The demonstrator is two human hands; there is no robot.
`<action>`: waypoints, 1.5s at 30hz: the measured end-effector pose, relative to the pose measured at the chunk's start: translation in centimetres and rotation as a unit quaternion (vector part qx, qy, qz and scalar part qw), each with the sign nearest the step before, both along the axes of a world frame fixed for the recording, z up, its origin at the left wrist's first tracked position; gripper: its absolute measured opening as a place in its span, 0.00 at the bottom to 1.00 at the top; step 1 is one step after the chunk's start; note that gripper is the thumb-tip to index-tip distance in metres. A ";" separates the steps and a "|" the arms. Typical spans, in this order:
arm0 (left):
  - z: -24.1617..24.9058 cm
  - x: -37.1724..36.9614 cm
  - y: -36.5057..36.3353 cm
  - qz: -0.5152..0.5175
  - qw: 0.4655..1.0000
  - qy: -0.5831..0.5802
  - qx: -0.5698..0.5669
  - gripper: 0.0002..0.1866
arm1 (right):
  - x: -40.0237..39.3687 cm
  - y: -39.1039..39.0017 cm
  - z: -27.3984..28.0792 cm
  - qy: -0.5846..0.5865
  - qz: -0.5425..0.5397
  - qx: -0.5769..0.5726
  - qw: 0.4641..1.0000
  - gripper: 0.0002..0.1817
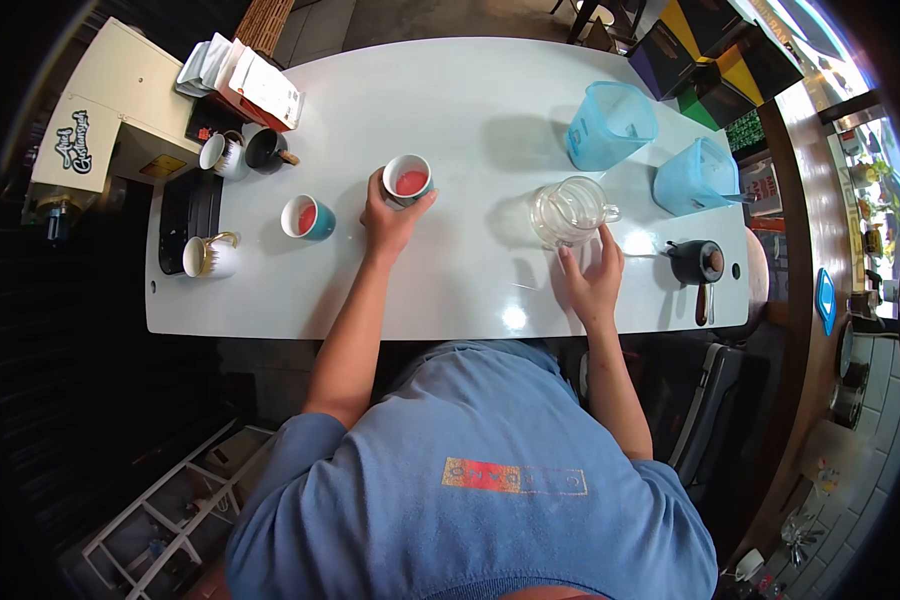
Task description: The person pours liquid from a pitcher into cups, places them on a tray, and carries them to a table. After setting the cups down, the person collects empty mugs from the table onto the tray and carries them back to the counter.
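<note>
My left hand is closed around a small cup with a white inside and red liquid in it. The cup stands upright, toward the middle-left of the white table. To its left is a similar blue-sided cup, also with red liquid inside. My right hand is open, thumb and fingers spread, with the fingertips right at the near side of a clear glass jug. The jug looks empty, and its handle points right, just above my index fingertip.
Two blue translucent pitchers stand at the right. Nearer me are a small black pot and a dark-handled tool. At left are several mugs, a black tray, a cream machine and papers.
</note>
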State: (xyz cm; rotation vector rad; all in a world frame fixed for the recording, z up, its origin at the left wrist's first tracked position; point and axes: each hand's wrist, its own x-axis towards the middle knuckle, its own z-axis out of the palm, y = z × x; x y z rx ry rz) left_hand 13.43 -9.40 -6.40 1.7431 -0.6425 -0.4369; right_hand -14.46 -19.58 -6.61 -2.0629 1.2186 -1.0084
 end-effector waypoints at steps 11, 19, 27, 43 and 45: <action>-2.1 -1.3 1.1 0.037 0.993 -0.053 -0.094 0.37 | -0.3 -3.7 -0.5 0.066 0.020 -0.024 0.997 0.33; -1.4 -6.5 8.5 0.121 0.992 -0.029 -0.029 0.26 | -0.3 -2.8 -1.9 -0.055 -0.021 0.040 0.997 0.17; -0.1 -10.7 17.2 0.257 0.959 -0.017 -0.119 0.15 | 2.3 1.3 0.8 -0.082 0.257 -0.044 0.962 0.10; 5.1 -41.1 43.0 0.686 0.717 -0.094 -0.077 0.16 | 6.2 30.6 0.6 -0.062 0.777 0.014 0.627 0.10; 4.4 -45.6 44.8 0.722 0.679 -0.100 -0.090 0.16 | 3.8 36.0 1.4 -0.042 0.812 0.112 0.572 0.13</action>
